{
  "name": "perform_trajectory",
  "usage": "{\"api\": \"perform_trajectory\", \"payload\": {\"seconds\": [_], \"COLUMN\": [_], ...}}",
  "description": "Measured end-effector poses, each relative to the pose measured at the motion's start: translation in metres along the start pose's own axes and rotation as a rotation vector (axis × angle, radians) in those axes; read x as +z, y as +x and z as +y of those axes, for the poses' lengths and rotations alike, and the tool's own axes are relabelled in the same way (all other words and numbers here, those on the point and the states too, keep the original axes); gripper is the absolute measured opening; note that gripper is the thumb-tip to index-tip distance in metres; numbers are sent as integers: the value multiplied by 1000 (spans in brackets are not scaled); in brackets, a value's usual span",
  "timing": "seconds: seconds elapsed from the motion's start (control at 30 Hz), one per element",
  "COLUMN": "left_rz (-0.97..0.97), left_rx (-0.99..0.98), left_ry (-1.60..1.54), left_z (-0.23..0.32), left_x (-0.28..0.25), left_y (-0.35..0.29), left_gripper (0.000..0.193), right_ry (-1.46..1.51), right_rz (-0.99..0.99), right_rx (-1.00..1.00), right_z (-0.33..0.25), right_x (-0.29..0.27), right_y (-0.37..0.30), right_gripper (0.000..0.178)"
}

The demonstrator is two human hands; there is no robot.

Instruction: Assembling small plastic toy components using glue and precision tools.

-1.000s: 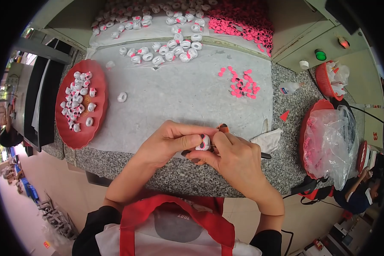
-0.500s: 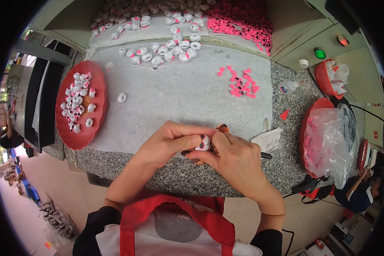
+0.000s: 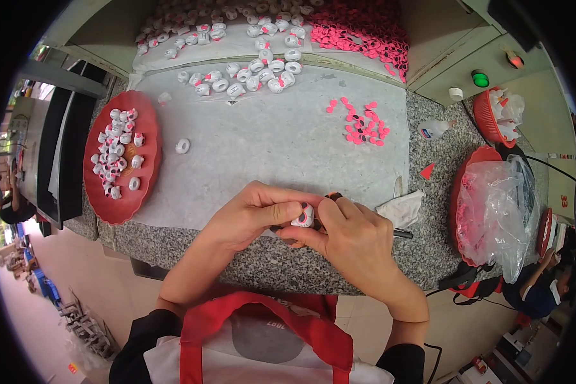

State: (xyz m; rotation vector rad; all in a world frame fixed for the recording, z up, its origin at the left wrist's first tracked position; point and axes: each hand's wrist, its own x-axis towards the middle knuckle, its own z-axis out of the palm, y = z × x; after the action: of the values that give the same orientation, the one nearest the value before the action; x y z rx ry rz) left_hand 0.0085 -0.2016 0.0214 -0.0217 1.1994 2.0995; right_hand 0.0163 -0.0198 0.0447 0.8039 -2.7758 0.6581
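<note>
Near the counter's front edge my left hand (image 3: pixel 255 214) pinches a small white rounded piece (image 3: pixel 303 216) with pink and black marks between thumb and fingers. Against its right side my right hand (image 3: pixel 358 235) is closed, its fingers curled, and whatever they grip is mostly hidden. A thin black rod end (image 3: pixel 402 233) sticks out beyond the right hand; whether that hand holds it I cannot tell. Orange and dark patches (image 3: pixel 331 195) of some object show behind the fingers. A lone white ring-shaped piece (image 3: pixel 182 146) lies on the white sheet (image 3: pixel 256 153), ahead and to the left.
Left stands a red scalloped tray (image 3: pixel 148 173) of similar white pieces. More white pieces (image 3: pixel 256 77) and pink pieces (image 3: pixel 366 125) lie farther back. At right are a small bottle (image 3: pixel 434 129), a folded white cloth (image 3: pixel 402 208), a red basket (image 3: pixel 486 118) and a bag-covered red tray (image 3: pixel 456 217).
The white piece has turned slightly between my fingers. Both hands stay in nearly the same place, with the right fingers shifted a little.
</note>
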Motion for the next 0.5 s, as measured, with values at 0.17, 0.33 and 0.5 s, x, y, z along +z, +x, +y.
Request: {"api": "perform_trajectory", "payload": {"seconds": [0.17,0.33,0.5], "left_rz": [2,-57,-24], "left_rx": [-20,-80,-41], "left_ry": [-68,-152,-60], "left_z": [0,3,0], "left_x": [2,2,1], "left_y": [0,-1,-1], "left_gripper": [35,37,38], "right_ry": [-29,-16,21], "right_rz": [33,47,0], "right_rx": [-28,-22,11], "right_z": [-6,-5,-4], "right_x": [-2,1,-3], "right_y": [1,0,1], "right_gripper": [45,47,48]}}
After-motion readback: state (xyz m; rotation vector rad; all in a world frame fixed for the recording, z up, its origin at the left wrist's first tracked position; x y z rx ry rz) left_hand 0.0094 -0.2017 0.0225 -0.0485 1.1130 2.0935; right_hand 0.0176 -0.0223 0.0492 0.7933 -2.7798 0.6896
